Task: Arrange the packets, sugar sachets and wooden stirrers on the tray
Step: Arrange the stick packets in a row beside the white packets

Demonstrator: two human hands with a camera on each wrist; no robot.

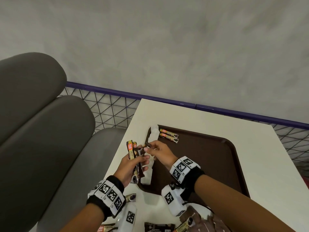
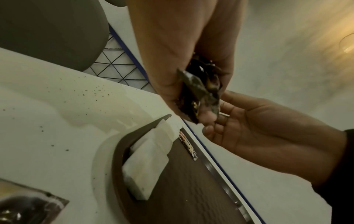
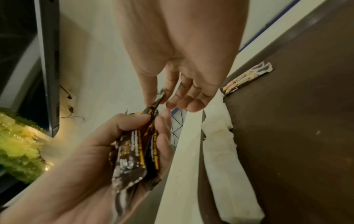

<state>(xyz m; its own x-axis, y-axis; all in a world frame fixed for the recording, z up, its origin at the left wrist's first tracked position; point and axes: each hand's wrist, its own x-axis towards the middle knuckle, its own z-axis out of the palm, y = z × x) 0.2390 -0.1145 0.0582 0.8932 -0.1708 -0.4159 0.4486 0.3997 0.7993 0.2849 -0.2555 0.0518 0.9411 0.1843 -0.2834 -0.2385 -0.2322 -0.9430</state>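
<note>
My left hand (image 1: 133, 164) grips a bunch of dark coffee stick packets (image 1: 133, 152) above the table's left edge; the same bunch (image 3: 134, 151) shows in the right wrist view. My right hand (image 1: 157, 150) pinches the top end of one packet (image 1: 147, 145) from that bunch between thumb and forefinger. The brown tray (image 1: 209, 161) lies on the white table. Two stick packets (image 1: 168, 135) lie side by side at its far left corner. White sachets (image 1: 153, 134) run in a row along its left rim, seen close as white sachets (image 3: 224, 151).
More packets (image 1: 158, 227) lie loose on the table (image 1: 275, 164) near its front edge, below my wrists. Grey padded seat cushions (image 1: 41, 123) fill the left side. A wire mesh fence with a purple rail (image 1: 117, 92) runs behind the table.
</note>
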